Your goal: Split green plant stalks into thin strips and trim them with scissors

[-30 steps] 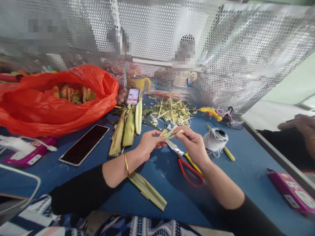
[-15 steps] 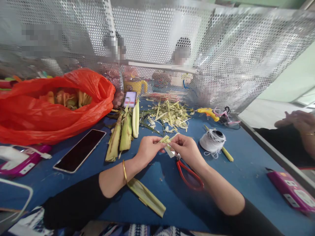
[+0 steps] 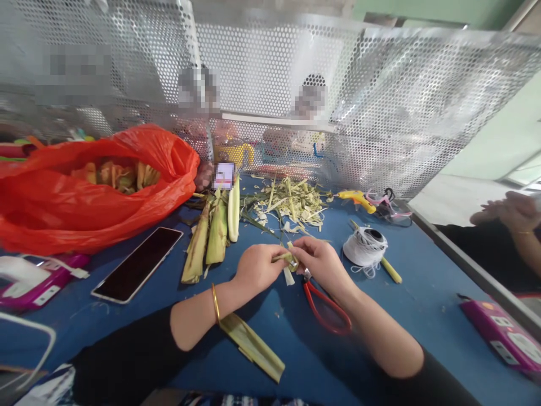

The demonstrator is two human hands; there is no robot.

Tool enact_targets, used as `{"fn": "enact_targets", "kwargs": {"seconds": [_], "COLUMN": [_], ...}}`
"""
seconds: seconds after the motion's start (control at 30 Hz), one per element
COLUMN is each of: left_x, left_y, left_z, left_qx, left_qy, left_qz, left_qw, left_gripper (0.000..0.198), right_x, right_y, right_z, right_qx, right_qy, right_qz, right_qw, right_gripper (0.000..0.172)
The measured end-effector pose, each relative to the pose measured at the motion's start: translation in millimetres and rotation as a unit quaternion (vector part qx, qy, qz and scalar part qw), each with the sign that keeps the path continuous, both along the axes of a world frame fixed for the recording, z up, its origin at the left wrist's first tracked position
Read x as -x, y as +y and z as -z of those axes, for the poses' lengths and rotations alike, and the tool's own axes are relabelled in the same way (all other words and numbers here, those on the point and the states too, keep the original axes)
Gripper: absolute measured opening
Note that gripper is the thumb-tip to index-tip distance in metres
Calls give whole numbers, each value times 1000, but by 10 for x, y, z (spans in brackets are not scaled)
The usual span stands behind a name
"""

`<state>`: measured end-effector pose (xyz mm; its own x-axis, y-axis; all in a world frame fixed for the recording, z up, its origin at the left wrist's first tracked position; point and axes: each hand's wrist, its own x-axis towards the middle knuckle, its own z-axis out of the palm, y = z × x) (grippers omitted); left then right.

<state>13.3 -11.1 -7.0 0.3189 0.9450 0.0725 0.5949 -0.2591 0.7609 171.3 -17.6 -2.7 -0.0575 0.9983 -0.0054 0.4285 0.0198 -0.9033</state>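
Both hands meet over the middle of the blue table, fingers pinched on a pale green strip of corn husk (image 3: 291, 258). My left hand (image 3: 258, 265) grips its left part, and my right hand (image 3: 316, 258) closes on it from the right. A whitish end hangs below the fingers. Red-handled scissors (image 3: 327, 313) lie under my right hand, their blades mostly covered by it. A longer husk piece (image 3: 253, 345) rests flat beneath my left wrist. Ahead of my left hand lie whole husks (image 3: 216, 231), and beyond my fingers is a heap of husk shreds (image 3: 293, 200).
A red plastic bag (image 3: 160, 169) with husks inside stands at left, a phone (image 3: 139, 265) before it. To the right are a white thread spool (image 3: 364, 248), a yellow glue gun (image 3: 357, 200) and a purple power strip (image 3: 502, 332). A perforated metal screen (image 3: 270, 67) closes the back.
My fingers have shifted on the husk strip, which is now turned and folded differently between them. The left hand's fingers are more curled. The view has tilted slightly upward.
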Motion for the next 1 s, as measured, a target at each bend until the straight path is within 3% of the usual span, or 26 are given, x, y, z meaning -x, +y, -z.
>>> {"fn": "enact_targets", "kwargs": {"seconds": [0.07,0.2,0.43,0.63,0.77,0.87,1.0], "left_x": [3,4,33,-15,-57,-56,-43], "left_y": [-5,2,43,16,-39,-54,-51], "left_z": [-9,-14,-4,30,70,94,83], "left_qx": [-2,14,160,273,243,214,195], "left_qy": [19,26,-117,-197,-148,-111,-92], "left_qz": [23,81,189,181,123,121,137], "left_qw": [1000,996,962,924,951,963,967], "left_gripper": [18,18,14,12,32,31,30], "right_x": [-17,-48,35,79,83,85,101], "right_y": [14,40,31,10,12,6,-18], "right_z": [3,5,57,133,131,102,88], "right_qx": [12,-9,-211,-210,-199,-202,-246], "right_qy": [-32,-67,-77,-98,-111,-105,-95], "right_qz": [-7,7,97,81,45,12,56], "right_qw": [999,998,970,969,973,974,963], "right_gripper": [22,19,25,22,20,21,22]}}
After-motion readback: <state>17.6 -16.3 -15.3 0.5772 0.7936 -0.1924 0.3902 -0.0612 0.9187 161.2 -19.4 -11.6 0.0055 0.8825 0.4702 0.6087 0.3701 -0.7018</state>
